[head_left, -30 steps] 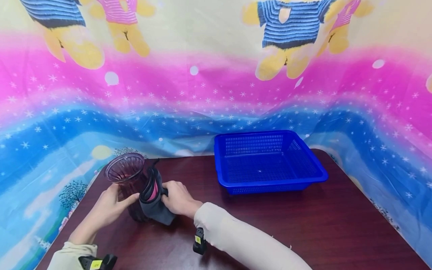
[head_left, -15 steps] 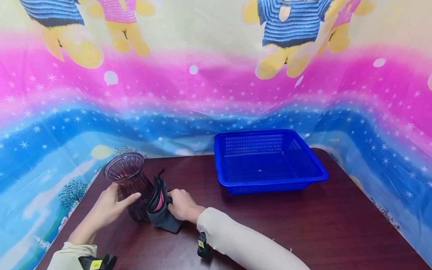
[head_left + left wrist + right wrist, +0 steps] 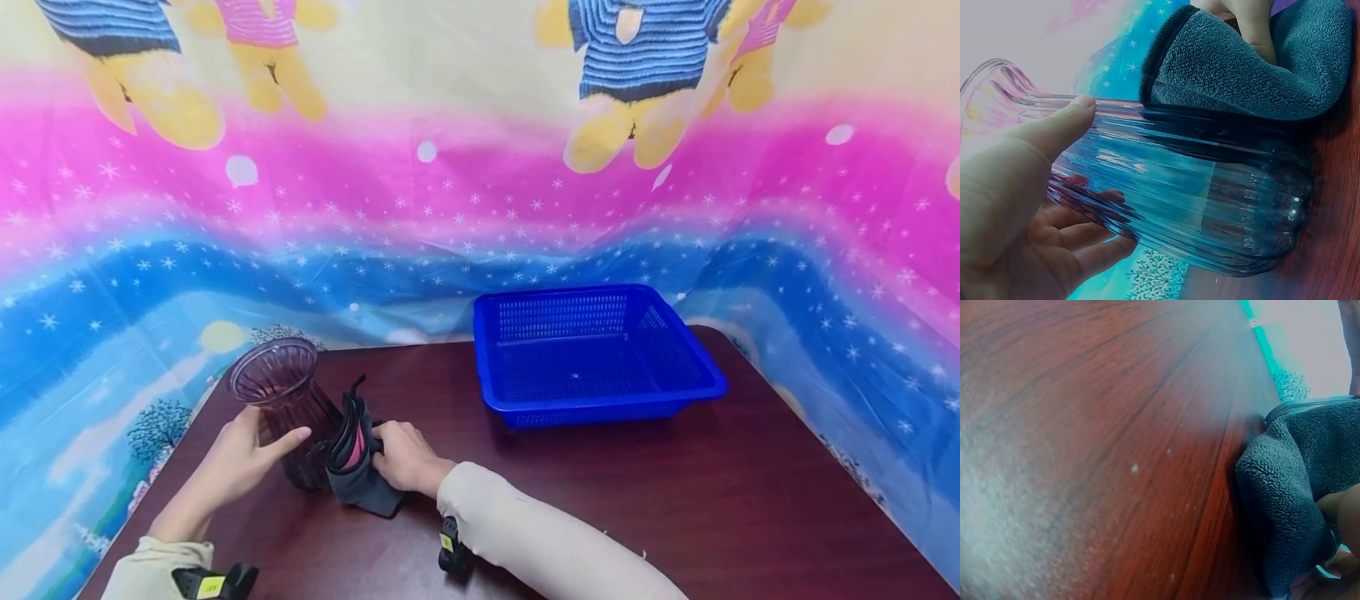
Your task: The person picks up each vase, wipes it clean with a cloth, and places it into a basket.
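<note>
A purple-tinted, ribbed glass vase (image 3: pixel 300 408) with a flared mouth has its base on the table at the left. My left hand (image 3: pixel 240 458) holds its upper part, thumb on the near side and fingers round the other, plain in the left wrist view. Against the vase's right side lies a folded grey fleecy cloth (image 3: pixel 367 487) with black edging and a pink patch. My right hand (image 3: pixel 407 454) grips the cloth's right part. The left wrist view shows the cloth's pile (image 3: pixel 1229 69) along the glass; in the right wrist view the cloth hides most of the fingers.
A blue plastic basket (image 3: pixel 600 408) with perforated walls stands at the back right of the dark red-brown table (image 3: pixel 675 508). A printed curtain (image 3: pixel 465 208) hangs close behind the table and along its sides.
My right hand and the cloth have shifted right and slightly nearer along the vase, then stayed about there over the last half second. My left hand and the vase have hardly moved.
</note>
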